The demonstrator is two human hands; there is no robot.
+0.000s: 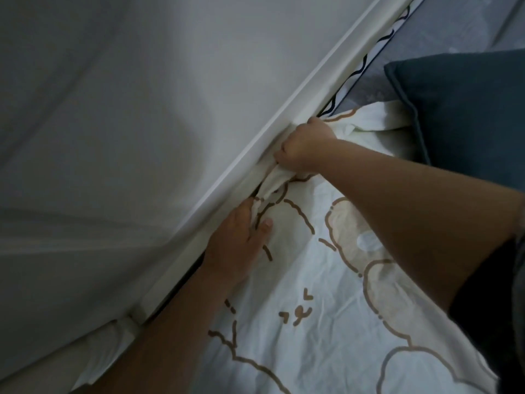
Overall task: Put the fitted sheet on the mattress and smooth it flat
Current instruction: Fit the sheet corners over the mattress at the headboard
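Observation:
The fitted sheet (318, 322) is white with brown cartoon outlines and covers the mattress at the lower right, lightly creased. Its edge is bunched along the dark gap beside a white rail (227, 177). My right hand (304, 146) is closed in a fist on a fold of the sheet's edge right at the rail. My left hand (238, 243) lies lower along the same edge, fingers pushed into the gap with sheet fabric under them and the thumb on top. The mattress itself is hidden under the sheet.
A pale curtain or wall (113, 123) fills the left side beyond the rail. A dark teal pillow (466, 115) lies at the upper right on grey bedding (372, 81) with a wavy black line along its border.

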